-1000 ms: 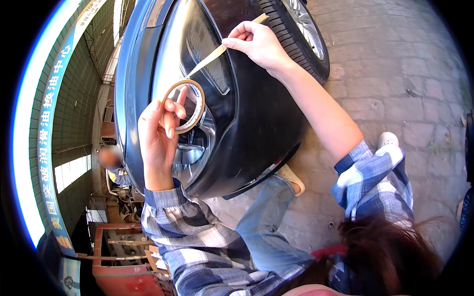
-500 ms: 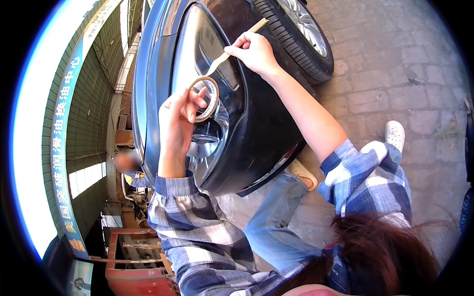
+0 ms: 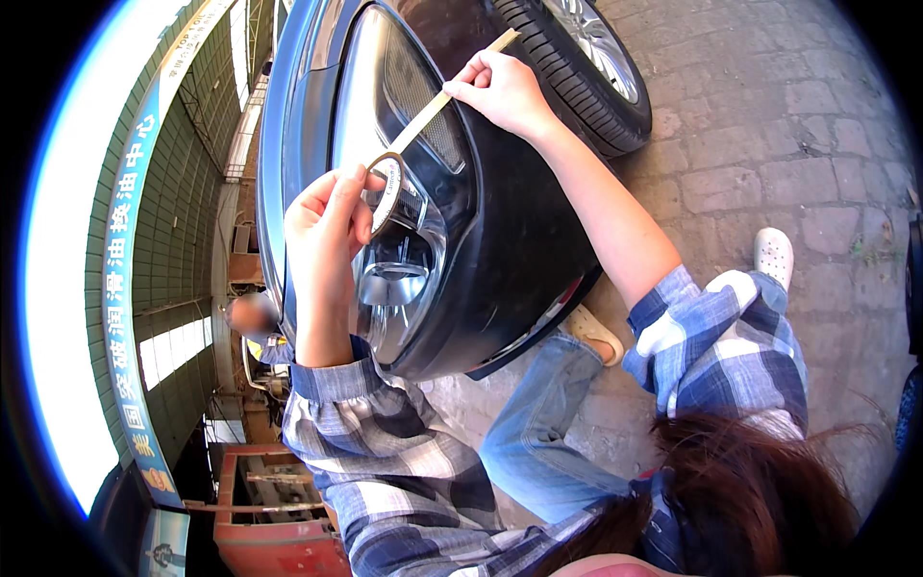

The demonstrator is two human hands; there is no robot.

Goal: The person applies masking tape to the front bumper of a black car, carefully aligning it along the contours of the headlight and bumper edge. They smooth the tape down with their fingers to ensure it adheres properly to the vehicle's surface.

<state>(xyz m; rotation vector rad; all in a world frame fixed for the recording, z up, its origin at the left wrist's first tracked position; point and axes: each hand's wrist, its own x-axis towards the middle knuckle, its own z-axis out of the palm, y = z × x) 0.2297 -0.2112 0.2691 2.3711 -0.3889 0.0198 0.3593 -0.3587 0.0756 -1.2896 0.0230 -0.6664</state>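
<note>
My left hand (image 3: 327,216) is closed on a roll of masking tape (image 3: 389,197), with fingers through and around its ring. From the roll a pale strip of tape (image 3: 420,121) runs taut up to my right hand (image 3: 505,94), which pinches it between thumb and fingers. The strip's free end sticks out past the right fingers, toward the tyre. Both hands are held in front of the headlight (image 3: 392,279) of a dark car (image 3: 524,240). The strip crosses over the lamp in this view; whether it touches the lens I cannot tell.
A front wheel (image 3: 577,77) is at the upper right, on brick paving (image 3: 760,154). My legs in jeans (image 3: 538,433) are below the bumper. At left, another person (image 3: 255,317) is beyond the car, and a red metal frame (image 3: 279,539) is at the lower left.
The slack, twisted strip is now straight and taut. My left hand has moved slightly left and the roll has turned more edge-on. My right hand has shifted a little right.
</note>
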